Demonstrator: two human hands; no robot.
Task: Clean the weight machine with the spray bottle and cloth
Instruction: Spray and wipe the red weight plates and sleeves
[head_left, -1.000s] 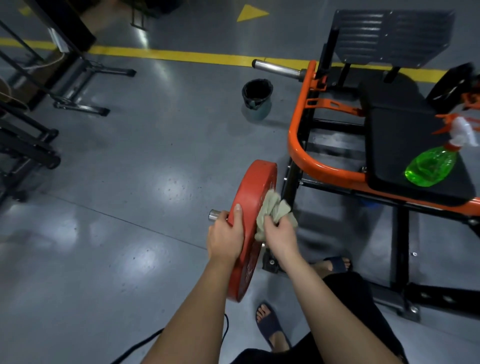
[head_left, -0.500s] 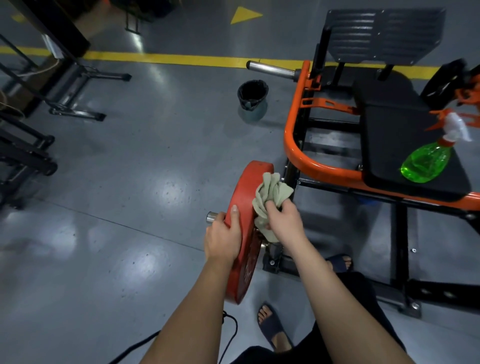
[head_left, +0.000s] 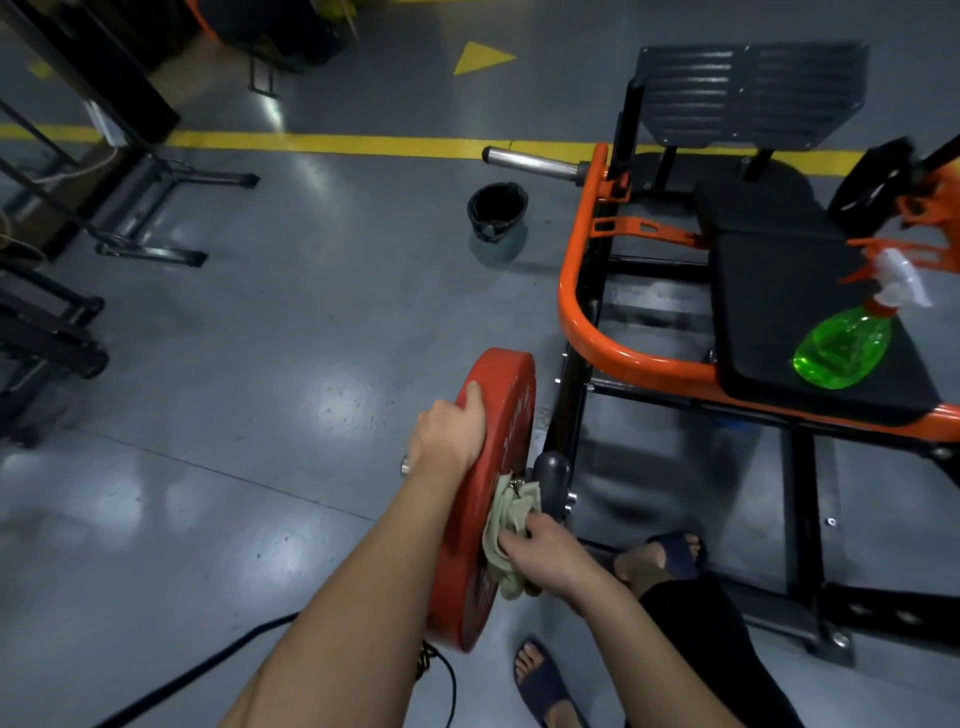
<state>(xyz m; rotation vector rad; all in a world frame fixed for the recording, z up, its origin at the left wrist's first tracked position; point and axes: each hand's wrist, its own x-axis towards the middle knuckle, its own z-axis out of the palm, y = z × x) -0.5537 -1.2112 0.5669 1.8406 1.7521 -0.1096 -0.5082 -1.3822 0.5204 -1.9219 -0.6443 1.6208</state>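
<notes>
A red weight plate (head_left: 501, 415) hangs upright on the sleeve of an orange and black weight machine (head_left: 584, 332). My left hand (head_left: 449, 434) grips the plate's upper rim, thumb over the edge. My right hand (head_left: 543, 558) holds a bunched pale green cloth (head_left: 506, 525) against the plate's inner face, low near the hub. A green spray bottle (head_left: 841, 348) with a white and orange trigger lies on its side on the machine's black seat pad (head_left: 769, 291), far from both hands.
A small black bucket (head_left: 496, 210) stands on the grey floor beyond the plate. Black equipment frames (head_left: 140, 208) line the left side. A black cable (head_left: 208, 660) runs along the floor below my left arm. My sandalled feet (head_left: 545, 686) are beside the machine's base.
My right hand has wiped the cloth down the plate's inner face, from the top edge to near the hub. My left hand has shifted up along the rim.
</notes>
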